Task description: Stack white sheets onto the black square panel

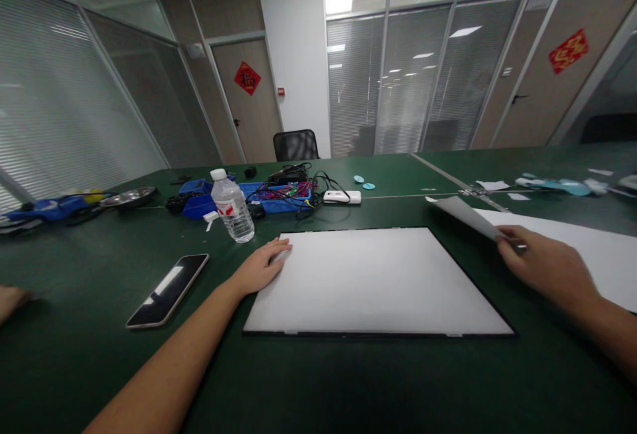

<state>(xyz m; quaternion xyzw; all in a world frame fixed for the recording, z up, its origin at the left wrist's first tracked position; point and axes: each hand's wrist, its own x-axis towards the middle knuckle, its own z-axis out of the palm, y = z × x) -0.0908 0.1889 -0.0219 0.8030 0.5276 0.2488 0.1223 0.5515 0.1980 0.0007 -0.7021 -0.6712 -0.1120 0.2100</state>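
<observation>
white panel [378,281] lies flat, long axis crosswise.

Bottle [232,207] behind phone [168,290], both left of panel [378,281]

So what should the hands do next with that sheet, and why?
Probably bring the thin sheet over the white panel: the right hand pinches its corner, lifted beside the panel, while the left hand rests on the panel's left edge.
</observation>
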